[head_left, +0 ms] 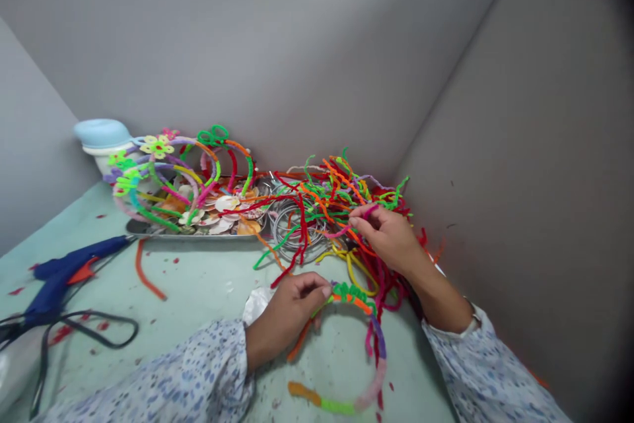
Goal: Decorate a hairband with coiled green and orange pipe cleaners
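My left hand (287, 314) is closed on the top of a headband (372, 350) wrapped in green, orange, purple and pink pipe cleaner, which lies on the pale green table (198, 284). My right hand (389, 235) pinches a pink pipe cleaner (370, 210) at the edge of a tangled pile of coloured pipe cleaners (331, 202) just beyond the headband. Bare metal headbands (287, 225) lie under the pile's left side.
A metal tray (193, 233) holds several finished, decorated headbands (173, 172) and shell-like pieces. A blue glue gun (64, 274) with a black cord lies at the left. A light blue lidded container (102, 136) stands in the far left corner. Grey walls close in behind and right.
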Demonstrator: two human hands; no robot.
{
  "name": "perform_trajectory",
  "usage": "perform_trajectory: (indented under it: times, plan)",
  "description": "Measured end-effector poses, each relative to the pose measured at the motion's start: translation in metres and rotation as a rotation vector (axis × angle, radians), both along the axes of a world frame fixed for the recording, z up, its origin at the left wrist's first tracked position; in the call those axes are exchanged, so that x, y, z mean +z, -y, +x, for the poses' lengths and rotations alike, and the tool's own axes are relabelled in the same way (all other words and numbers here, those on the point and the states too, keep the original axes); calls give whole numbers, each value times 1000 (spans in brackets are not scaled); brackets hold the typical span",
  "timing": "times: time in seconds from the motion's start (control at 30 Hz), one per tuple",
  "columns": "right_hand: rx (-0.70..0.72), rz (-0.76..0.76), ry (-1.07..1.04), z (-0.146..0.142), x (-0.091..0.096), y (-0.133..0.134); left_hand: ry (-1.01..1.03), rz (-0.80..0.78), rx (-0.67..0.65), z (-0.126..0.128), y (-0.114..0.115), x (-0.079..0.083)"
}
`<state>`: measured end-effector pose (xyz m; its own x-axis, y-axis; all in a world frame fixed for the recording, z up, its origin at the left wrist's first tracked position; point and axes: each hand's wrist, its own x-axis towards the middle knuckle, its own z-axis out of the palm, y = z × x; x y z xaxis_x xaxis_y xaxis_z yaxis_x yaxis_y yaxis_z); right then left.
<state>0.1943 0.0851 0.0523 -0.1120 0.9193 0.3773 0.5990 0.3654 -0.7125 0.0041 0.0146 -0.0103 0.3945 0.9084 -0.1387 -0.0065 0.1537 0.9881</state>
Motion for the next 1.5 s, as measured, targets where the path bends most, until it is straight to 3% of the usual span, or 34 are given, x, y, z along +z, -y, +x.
perform_trajectory:
  times: [0.23, 0.43, 0.57, 0.7, 0.77, 0.87, 1.03, 1.13, 1.3, 1.4, 1.5]
  plan:
    - [27, -37, -109, 0, 10, 6, -91, 176, 126, -4, -2, 10]
    - [69, 22, -4, -10, 16, 18, -37, 195, 267, -3, -16, 31]
    - [145, 6, 56, -24, 10, 26, 25, 261, 219, 10, -29, 41]
    - [204, 14, 90, -28, 12, 32, -15, 298, 193, 17, -35, 40]
    - [186, 41, 147, -21, 20, 32, -67, 279, 235, 15, -35, 37]
    - [43, 109, 383, 3, 35, 32, -74, 237, 305, 9, -35, 34]
    - [-54, -199, 765, 46, 40, 39, -34, 295, 371, 3, -36, 29]
    - [-90, -229, 806, 59, 34, 44, 9, 308, 418, 1, -38, 26]
    - [-218, -18, 650, 62, 33, 37, 97, 261, 534, -3, -47, 23]
    - [-177, 86, 673, 57, 37, 32, 124, 247, 581, -5, -51, 21]
    - [-247, 291, 694, 49, 46, 38, 121, 261, 602, -7, -54, 18]
